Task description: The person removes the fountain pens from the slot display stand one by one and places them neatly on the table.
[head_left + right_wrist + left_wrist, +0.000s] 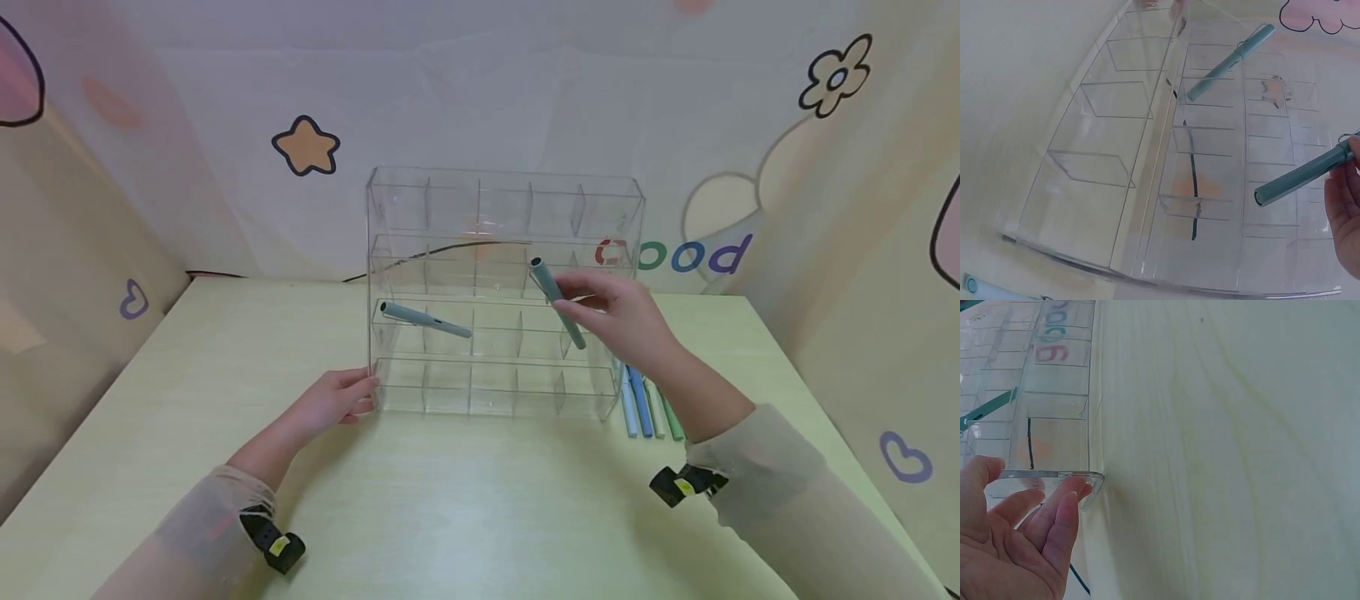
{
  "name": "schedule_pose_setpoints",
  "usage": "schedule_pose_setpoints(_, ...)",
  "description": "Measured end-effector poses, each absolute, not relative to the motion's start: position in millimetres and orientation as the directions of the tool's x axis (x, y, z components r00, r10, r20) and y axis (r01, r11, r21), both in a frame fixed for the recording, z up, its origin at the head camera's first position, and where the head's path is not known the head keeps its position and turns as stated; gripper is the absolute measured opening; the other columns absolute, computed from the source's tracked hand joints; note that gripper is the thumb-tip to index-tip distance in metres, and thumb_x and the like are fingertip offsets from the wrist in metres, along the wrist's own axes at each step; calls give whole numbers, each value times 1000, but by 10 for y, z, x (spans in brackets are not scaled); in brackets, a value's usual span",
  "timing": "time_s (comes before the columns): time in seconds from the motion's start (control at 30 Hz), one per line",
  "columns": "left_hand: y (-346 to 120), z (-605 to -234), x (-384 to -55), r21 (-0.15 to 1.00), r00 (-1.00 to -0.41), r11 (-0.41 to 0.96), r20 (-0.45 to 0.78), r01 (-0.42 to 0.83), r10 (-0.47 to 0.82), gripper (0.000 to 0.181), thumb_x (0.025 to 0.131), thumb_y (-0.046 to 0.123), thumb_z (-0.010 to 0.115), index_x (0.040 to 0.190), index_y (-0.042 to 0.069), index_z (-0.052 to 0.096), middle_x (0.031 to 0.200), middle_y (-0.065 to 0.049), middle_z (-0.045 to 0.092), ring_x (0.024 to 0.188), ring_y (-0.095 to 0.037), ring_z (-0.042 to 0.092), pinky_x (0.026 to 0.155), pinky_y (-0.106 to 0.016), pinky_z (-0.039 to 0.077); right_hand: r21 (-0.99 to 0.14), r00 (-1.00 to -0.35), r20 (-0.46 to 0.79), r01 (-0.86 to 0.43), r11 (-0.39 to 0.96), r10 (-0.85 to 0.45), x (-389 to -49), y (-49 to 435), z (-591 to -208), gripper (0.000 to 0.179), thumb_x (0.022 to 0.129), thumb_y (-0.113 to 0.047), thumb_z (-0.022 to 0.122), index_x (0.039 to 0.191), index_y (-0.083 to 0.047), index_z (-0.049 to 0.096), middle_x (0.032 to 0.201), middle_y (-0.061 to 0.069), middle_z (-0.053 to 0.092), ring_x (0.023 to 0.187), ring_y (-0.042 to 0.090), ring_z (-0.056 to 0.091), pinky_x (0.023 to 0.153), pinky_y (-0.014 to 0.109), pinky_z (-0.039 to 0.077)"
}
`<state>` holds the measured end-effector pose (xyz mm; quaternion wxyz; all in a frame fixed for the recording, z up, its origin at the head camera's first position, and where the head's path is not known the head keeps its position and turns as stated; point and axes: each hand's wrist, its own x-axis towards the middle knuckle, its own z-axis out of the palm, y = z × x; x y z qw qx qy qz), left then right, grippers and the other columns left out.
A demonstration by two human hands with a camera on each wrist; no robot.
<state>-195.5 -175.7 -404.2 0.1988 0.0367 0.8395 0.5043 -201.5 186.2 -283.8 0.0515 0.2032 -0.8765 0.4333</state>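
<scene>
A clear display rack with several tiers of small compartments stands upright on the table. My left hand grips its lower left side; in the left wrist view the thumb and fingers lie at the side panel's edge. My right hand pinches a grey-green capped pen between thumb and fingers. This pen slants in front of the rack's right half, cap end up; the right wrist view shows its barrel. A matching pen rests at a slant in the second tier from the bottom, on the left.
Several pens, light blue, blue, pale green and green, lie side by side on the table right of the rack, partly behind my right forearm. A printed cloth hangs behind and at both sides.
</scene>
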Motion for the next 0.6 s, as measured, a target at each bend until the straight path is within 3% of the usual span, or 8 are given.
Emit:
schedule_pose_setpoints(0.17, -1750, -4052, -1953, 859, -920, 491, -298, -142, 256, 55, 100, 30, 42, 141, -5, 32, 136, -26, 42, 113, -30, 56, 80, -34, 50, -738, -927, 233, -365, 568, -293, -1970, 1992, -2887, 35, 90, -21, 63, 121, -7, 61, 110, 8, 64, 98, 21, 62, 84, 34, 50)
schedule_pose_setpoints(0.4, -1766, -4062, -1955, 855, -924, 505, -282, -120, 257, 56, 100, 31, 43, 141, -6, 32, 137, -26, 41, 112, -29, 57, 80, -34, 50, -739, -947, 222, -318, 594, -232, -1942, 2195, -3049, 35, 90, -23, 63, 120, -6, 61, 109, 9, 64, 96, 20, 60, 77, 16, 48)
schedule_pose_setpoints(0.6, -1757, -4051, -1943, 856, -924, 502, -285, -125, 256, 56, 99, 31, 43, 141, -6, 32, 137, -26, 41, 112, -30, 56, 80, -34, 50, -744, -959, 194, -280, 607, -205, -1886, 2374, -3174, 37, 91, -26, 61, 120, -4, 60, 109, 12, 64, 96, 22, 60, 76, 13, 47)
